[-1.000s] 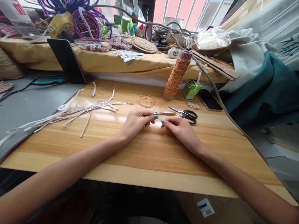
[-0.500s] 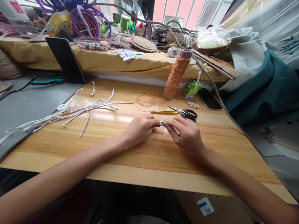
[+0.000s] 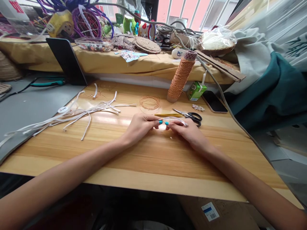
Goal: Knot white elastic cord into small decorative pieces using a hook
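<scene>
Both hands meet over the table, fingertips almost touching. A short, curved length of white cord (image 3: 176,118) runs from the fingertips back over the right hand. My left hand (image 3: 141,127) is closed in a pinch at the cord's left end. My right hand (image 3: 188,130) pinches the cord close by, thumb and index finger together. Just behind the hands lie black-handled scissors (image 3: 194,117) and a thin golden tool (image 3: 165,115). Beyond them rests a coil of thin orange cord (image 3: 150,103). Any thread between the fingertips is too fine to make out.
A bundle of white cords (image 3: 79,113) spreads across the left. An orange cord spool (image 3: 181,78), a green drink carton (image 3: 195,91) and a phone (image 3: 215,101) stand or lie at the back right. A tablet (image 3: 67,62) leans on the cluttered ledge (image 3: 107,65).
The hands have turned so the thumbnails face up. The white cord now shows arching over the right fingers. The left hand has shifted slightly up; things on the table have not moved.
</scene>
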Demonstrator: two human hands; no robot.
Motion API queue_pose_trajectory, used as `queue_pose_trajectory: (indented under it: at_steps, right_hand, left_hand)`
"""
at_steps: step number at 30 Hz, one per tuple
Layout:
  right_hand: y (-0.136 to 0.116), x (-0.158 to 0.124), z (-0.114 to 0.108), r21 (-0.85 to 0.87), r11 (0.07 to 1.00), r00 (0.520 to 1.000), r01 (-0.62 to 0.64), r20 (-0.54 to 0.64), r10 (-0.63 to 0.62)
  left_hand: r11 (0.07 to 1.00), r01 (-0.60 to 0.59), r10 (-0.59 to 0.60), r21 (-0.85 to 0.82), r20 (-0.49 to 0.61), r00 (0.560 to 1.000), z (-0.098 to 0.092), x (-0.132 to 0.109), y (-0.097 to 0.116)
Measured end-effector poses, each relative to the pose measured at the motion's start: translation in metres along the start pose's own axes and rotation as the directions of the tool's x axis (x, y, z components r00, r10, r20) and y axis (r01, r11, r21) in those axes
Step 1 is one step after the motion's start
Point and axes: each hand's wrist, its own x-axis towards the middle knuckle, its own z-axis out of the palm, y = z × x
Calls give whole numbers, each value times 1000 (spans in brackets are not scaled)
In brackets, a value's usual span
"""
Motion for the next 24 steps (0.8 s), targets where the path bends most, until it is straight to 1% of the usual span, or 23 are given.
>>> queue_pose_trajectory:
  at_steps: [2, 6, 7, 8, 9, 10, 11, 12, 13, 14, 15, 16, 17, 18, 19, 20, 21, 22, 23, 24]
  right_hand:
    - [0, 1, 3, -61, 998, 996, 31, -77, -36]
    - [2, 0, 8, -80, 996, 989, 29, -143, -41]
    - [3, -1, 9, -109, 992, 982, 57, -171, -76]
    - [3, -2, 10, -176, 977, 967, 121, -200, -156]
    - [4, -3, 10, -284, 934, 935, 215, -217, -281]
    - [5, -4, 10, -429, 841, 873, 330, -199, -445]
    - [6, -6, 10, -575, 692, 781, 437, -139, -609]
    - [6, -7, 10, -693, 508, 675, 511, -42, -736]
    - [7, -8, 9, -765, 341, 582, 547, 54, -812]
    - [6, -9, 9, -805, 212, 513, 554, 129, -849]
    - [6, -10, 8, -827, 139, 477, 545, 170, -862]
    - [5, -10, 6, -837, 126, 474, 533, 171, -864]
    - [4, -10, 5, -836, 171, 499, 522, 137, -856]
    - [3, -10, 4, -817, 262, 549, 514, 78, -832]
    - [2, -9, 3, -773, 385, 619, 504, 13, -785]
    - [1, -7, 2, -696, 528, 708, 486, -40, -705]
    - [1, -6, 1, -587, 673, 804, 451, -61, -592]
    - [0, -4, -1, -454, 803, 891, 386, -42, -452]
    - [-1, -2, -2, -312, 904, 952, 293, 12, -305]
    - [-1, -1, -3, -174, 968, 982, 181, 78, -170]
  left_hand:
    - [994, 81, -82, -67, -9, 997, 0, 2, -2]
    - [958, 193, -195, -211, 11, 981, 1, 6, -5]
    - [953, 205, -207, -225, 14, 978, 1, 7, -5]
    - [952, 207, -209, -226, 16, 978, 1, 7, -5]
    - [957, 200, -200, -210, 20, 980, 1, 7, -5]
    - [968, 180, -179, -173, 25, 984, 2, 6, -4]
    - [983, 146, -144, -113, 27, 989, 2, 6, -4]
    - [995, 96, -95, -31, 29, 995, 2, 5, -4]
    - [997, 31, -33, 68, 31, 999, 3, 4, -4]
    - [984, -47, 42, 173, 35, 998, 3, 3, -4]
    - [953, -132, 124, 273, 45, 991, 4, 2, -4]
    - [908, -217, 208, 360, 65, 976, 4, 1, -5]
    - [853, -298, 286, 429, 94, 954, 5, 0, -7]
    - [794, -371, 353, 481, 130, 926, 6, -1, -8]
    - [738, -437, 409, 514, 175, 896, 6, -1, -9]
    - [692, -499, 454, 522, 223, 863, 6, -1, -11]
    - [660, -554, 490, 507, 268, 829, 6, -1, -11]
    - [649, -597, 516, 472, 303, 801, 5, -1, -12]
    - [658, -622, 533, 424, 321, 783, 5, -1, -12]
    - [686, -627, 537, 369, 323, 779, 4, 0, -11]
